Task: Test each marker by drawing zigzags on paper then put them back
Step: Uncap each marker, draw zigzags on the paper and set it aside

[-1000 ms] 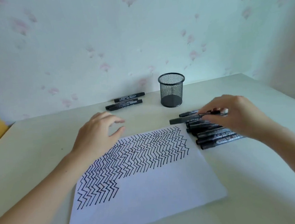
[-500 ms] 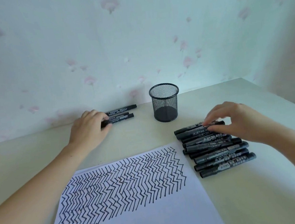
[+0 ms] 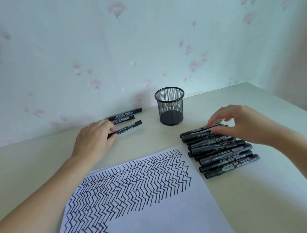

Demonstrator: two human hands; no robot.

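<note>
The left hand [image 3: 94, 139] pinches one black marker [image 3: 129, 129] at the far left near two others [image 3: 125, 115], while the right hand's [image 3: 241, 123] curled fingertips [image 3: 216, 129] touch the top marker [image 3: 200, 130] of the right-side row beside the zigzag-covered paper [image 3: 146, 199].

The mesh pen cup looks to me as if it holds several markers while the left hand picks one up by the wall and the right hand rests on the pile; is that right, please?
Not quite: the head view shows the mesh pen cup holding no markers. The rest stands: the left hand grips a marker near the wall, and the right hand rests on the pile of markers.
</note>
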